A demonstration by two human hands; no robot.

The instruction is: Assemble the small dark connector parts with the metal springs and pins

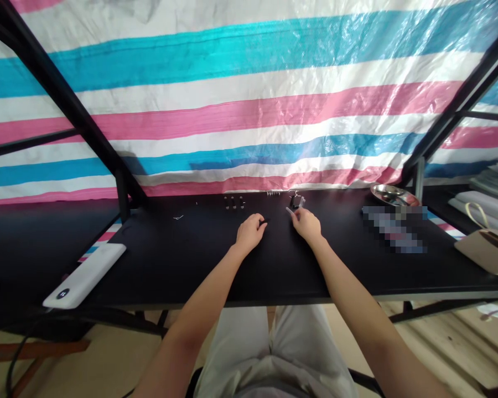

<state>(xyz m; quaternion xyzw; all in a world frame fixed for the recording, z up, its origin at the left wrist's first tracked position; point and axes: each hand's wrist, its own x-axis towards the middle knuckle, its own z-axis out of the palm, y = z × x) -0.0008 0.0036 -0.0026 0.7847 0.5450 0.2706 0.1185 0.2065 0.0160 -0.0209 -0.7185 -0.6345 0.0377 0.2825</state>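
Note:
My left hand (250, 234) is closed over the black tabletop, pinching a small dark piece (265, 221) whose kind I cannot make out. To its right, my right hand (307, 225) is closed around a thin, pale, translucent strip (290, 211) that sticks out to the left of the fingers. Just beyond the right hand lies a small cluster of black and clear parts (296, 201). Several little black pieces (233, 203) stand in a row beyond the left hand. Farther back is a line of tiny silvery bits (273, 193).
A white device with a round display (85, 276) lies at the table's left edge. At the right are a shiny metal dish (394, 194), a blurred-out item (394, 229) and a beige pouch (487, 251). Black frame bars (83, 127) rise before a striped sheet (249, 105).

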